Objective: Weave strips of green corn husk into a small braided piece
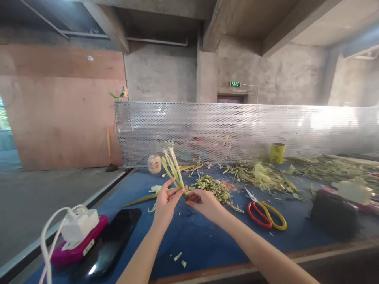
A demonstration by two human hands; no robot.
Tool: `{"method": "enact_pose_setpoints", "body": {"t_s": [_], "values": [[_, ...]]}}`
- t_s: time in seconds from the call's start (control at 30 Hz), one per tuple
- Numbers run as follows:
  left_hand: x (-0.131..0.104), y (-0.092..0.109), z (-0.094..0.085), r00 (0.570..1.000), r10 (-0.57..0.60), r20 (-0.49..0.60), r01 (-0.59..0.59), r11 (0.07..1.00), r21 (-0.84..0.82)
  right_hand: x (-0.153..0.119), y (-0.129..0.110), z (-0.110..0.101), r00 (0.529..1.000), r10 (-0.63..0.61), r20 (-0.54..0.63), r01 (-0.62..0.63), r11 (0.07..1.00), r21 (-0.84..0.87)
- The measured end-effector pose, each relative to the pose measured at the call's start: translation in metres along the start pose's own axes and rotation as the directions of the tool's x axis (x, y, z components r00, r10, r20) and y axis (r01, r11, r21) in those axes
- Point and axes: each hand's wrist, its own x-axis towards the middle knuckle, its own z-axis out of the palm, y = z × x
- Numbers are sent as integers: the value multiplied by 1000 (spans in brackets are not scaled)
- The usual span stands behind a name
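Above the blue tabletop (177, 236), my left hand (166, 203) is closed round a small bundle of pale green plant stalks (174, 167). The stalks stand up and fan out, with paler tips at the top. At the bundle's lower end, my right hand (204, 201) pinches it, the fingertips almost meeting those of the left. Just behind the right hand lies a heap of greenish curled plant bits (213, 186). Scissors (266, 213) with one red and one yellow handle rest to the right, blades apart. A long green leaf strip (140, 200) lies left of the hands.
A ball of twine (154, 164) and a yellow roll (277, 153) stand near the perforated metal screen (189, 122). More husk-like strips (263, 177) lie at the back right. A black phone (114, 240) and a magenta power strip (79, 244) with white plugs sit front left.
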Motion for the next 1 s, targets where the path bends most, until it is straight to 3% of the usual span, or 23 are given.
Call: {"method": "enact_pose_setpoints", "body": {"t_s": [0.17, 0.27, 0.4, 0.53, 0.63, 0.8, 0.9, 1.0], "values": [[1, -1, -1, 999, 7, -37, -9, 999, -53, 19, -2, 12, 994, -95, 50, 87, 987, 135], [2, -1, -1, 999, 11, -44, -14, 998, -67, 25, 6, 17, 993, -119, 16, 109, 953, 284], [2, -2, 2, 999, -1, -48, -1, 998, -56, 25, 16, 13, 986, -43, 160, -45, 860, 509], [3, -4, 4, 999, 9, -48, -11, 999, -35, 20, 14, 1, 946, -7, 324, -186, 807, 560], [3, -5, 4, 999, 10, -48, -11, 1000, -26, 18, 13, -4, 933, -33, 359, -199, 784, 588], [1, -1, 6, 1000, 13, -17, -12, 1000, 11, 20, 16, -2, 968, -101, 232, -7, 906, 423], [0, 1, 7, 1000, 13, 25, -14, 999, 44, 19, 19, 3, 980, -168, 105, 150, 976, 159], [-1, 0, 7, 1000, 16, 20, -17, 998, 57, 17, 20, 6, 956, -290, 34, 292, 953, -84]]}}
